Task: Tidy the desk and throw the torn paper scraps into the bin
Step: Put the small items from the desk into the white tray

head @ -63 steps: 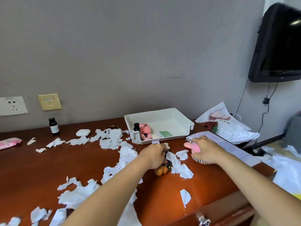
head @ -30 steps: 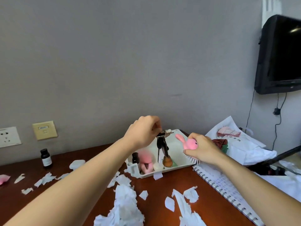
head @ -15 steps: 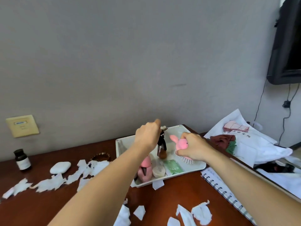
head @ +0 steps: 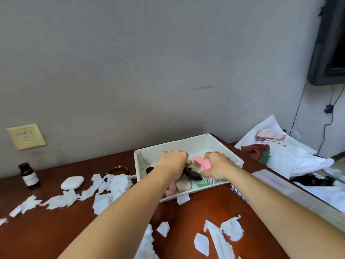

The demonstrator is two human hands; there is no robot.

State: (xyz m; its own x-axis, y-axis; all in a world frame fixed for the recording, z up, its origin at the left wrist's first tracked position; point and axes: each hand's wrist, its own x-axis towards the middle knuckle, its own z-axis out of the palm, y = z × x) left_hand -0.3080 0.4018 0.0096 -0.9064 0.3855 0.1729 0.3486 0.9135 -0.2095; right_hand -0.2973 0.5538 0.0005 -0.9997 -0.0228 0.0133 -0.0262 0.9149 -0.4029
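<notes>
— Both hands are down in the tray [head: 186,144]. What do we have on the right?

— Our right hand [head: 214,166] has its fingers wrapped tight round the pink brush [head: 205,163], and the bristles show just below the hand.

— And the left?

— Our left hand [head: 172,161] is curled over a dark item [head: 193,175]. The fingers are tucked under the knuckles, so we can't tell whether they pinch it or only cover it.

— Where are the scraps [head: 115,184] from here?

— All outside the tray, on the bench [head: 46,227], on our side of both hands. One band starts just beside the tray's left wall and runs off leftward. Its long axis lies across us, left to right. That's the left hand's ground: it's nearer, and it can sweep along the band.

— And the pieces lower down?

— There's a second cluster [head: 231,229] near the bench's front edge. It sits between our forearms, closer to the right one, so the right hand is the nearer one there.

— The bin?

— It's not in view, so we can't say which way the carry goes. We judge the brush has to be let go in the tray first. Then each hand comes back towards us for its own paper.
</notes>
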